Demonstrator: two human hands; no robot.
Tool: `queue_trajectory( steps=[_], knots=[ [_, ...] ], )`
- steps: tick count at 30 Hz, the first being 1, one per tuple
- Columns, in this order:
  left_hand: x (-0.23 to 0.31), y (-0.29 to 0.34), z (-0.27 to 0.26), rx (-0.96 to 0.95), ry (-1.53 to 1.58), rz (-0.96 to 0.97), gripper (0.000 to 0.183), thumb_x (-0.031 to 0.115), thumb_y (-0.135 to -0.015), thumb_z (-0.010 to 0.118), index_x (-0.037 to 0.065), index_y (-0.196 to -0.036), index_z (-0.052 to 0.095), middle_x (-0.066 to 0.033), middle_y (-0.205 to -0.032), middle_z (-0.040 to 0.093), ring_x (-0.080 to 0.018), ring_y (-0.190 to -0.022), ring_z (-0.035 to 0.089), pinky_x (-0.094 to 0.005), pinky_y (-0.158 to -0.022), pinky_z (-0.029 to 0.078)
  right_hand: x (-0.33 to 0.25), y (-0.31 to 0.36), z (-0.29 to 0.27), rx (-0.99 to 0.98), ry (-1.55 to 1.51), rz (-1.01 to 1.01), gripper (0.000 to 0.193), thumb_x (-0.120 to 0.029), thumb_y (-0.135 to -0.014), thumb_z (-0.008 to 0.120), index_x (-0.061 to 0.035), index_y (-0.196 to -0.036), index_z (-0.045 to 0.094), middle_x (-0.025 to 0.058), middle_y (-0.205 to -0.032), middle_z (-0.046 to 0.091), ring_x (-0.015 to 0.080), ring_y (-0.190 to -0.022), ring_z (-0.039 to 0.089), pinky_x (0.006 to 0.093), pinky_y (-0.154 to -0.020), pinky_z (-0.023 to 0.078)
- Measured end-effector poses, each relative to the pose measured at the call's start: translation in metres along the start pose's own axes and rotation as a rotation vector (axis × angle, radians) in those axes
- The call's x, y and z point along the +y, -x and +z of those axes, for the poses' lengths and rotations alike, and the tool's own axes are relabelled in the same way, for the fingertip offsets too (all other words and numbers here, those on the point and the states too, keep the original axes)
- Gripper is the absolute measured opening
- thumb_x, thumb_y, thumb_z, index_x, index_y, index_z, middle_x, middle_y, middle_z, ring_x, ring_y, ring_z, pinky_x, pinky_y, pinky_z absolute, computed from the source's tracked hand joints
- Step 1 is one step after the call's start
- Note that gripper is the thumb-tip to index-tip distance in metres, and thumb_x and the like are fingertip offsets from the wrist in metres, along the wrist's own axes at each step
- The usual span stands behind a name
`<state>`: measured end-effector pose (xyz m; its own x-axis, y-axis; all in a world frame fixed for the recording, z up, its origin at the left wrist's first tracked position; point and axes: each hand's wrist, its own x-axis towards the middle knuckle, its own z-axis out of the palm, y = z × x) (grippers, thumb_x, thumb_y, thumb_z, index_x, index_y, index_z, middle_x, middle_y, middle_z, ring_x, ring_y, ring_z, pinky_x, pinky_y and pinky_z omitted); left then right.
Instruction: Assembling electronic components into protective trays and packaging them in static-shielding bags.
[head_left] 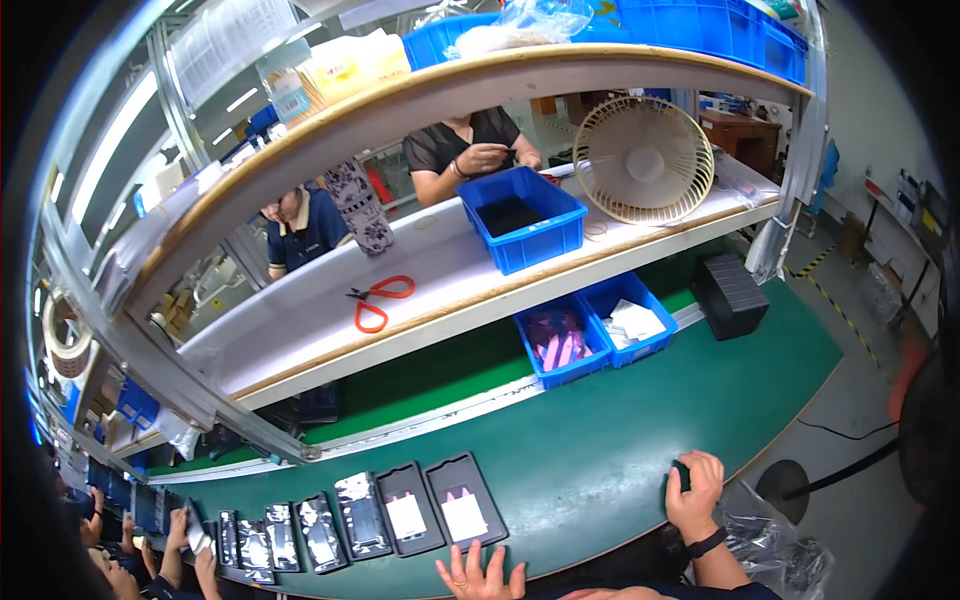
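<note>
My left hand (480, 574) has its fingers spread at the near edge of the green table (590, 480), just below a black tray (452, 474). A white card (465, 520) and small pink pieces lie in that tray. Left of it is a second black tray (398, 480) with similar contents. Farther left runs a row of several black packages in shiny clear wrapping (362, 515). Toward the table's right edge, my right hand (699, 495) rests with curled fingers. Something dark shows between its thumb and fingers, too little visible to name.
Under the shelf stand blue bins with pink pieces (561, 350) and white pieces (632, 324), beside a black box (732, 297). Red-handled scissors (373, 300), a blue bin (525, 220) and a round fan (644, 160) occupy the shelf. A co-worker's hands (190, 530) hold a package at far left.
</note>
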<state>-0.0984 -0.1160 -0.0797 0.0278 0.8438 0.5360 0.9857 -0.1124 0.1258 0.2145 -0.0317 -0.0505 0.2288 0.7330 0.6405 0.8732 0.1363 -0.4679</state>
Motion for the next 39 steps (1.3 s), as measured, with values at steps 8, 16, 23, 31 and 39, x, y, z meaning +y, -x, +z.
queue_trajectory(
  steps=[8,16,23,31,39],
  knots=[
    [0.002,0.002,-0.011,-0.224,0.167,-0.133,0.041,0.04,-0.078,0.064,0.019,-0.114,0.063,-0.0127,-0.132,0.047,-0.0386,-0.126,0.037,-0.0633,-0.102,0.02,0.0,-0.003,0.006,0.013,-0.05,-0.027,0.01,-0.003,-0.067,0.059,-0.0034,-0.077,0.06,0.0116,-0.081,0.062,0.031,-0.084,0.057,0.0404,-0.078,0.042],
    [-0.009,-0.007,0.0,0.047,-0.074,0.083,0.034,0.047,-0.079,0.058,0.017,-0.091,0.069,-0.0127,-0.117,0.055,-0.0385,-0.123,0.037,-0.0592,-0.105,0.015,-0.003,-0.009,0.014,-0.021,-0.024,-0.054,0.008,-0.001,-0.068,0.059,-0.0036,-0.076,0.058,0.0115,-0.081,0.061,0.0311,-0.082,0.056,0.0404,-0.076,0.041],
    [-0.006,-0.02,-0.007,0.01,0.137,0.069,0.037,0.042,-0.08,0.057,0.01,-0.097,0.065,-0.017,-0.123,0.049,-0.0442,-0.125,0.033,-0.061,-0.103,0.017,0.005,-0.028,-0.005,-0.181,-0.027,0.021,0.01,-0.01,-0.071,0.065,-0.0025,-0.076,0.061,0.0128,-0.077,0.062,0.0308,-0.078,0.057,0.04,-0.072,0.043],
    [-0.014,-0.06,-0.056,0.084,0.511,0.192,0.041,0.036,-0.086,0.051,0.003,-0.108,0.061,-0.0239,-0.128,0.044,-0.0419,-0.121,0.039,-0.0513,-0.097,0.034,0.107,-0.221,-0.017,0.016,0.195,0.149,0.037,-0.031,-0.079,0.064,-0.003,-0.102,0.058,0.0166,-0.104,0.058,0.0353,-0.101,0.053,0.0439,-0.083,0.044],
    [0.06,-0.172,-0.098,-0.552,1.14,0.397,0.034,0.029,-0.09,0.049,-0.001,-0.098,0.063,-0.017,-0.111,0.059,-0.0354,-0.113,0.051,-0.046,-0.095,0.039,0.162,-0.274,0.028,-0.255,0.314,0.531,0.053,-0.052,-0.082,0.056,-0.0267,-0.128,0.051,0.0175,-0.124,0.052,0.0342,-0.114,0.05,0.0453,-0.091,0.042]
  ],
)
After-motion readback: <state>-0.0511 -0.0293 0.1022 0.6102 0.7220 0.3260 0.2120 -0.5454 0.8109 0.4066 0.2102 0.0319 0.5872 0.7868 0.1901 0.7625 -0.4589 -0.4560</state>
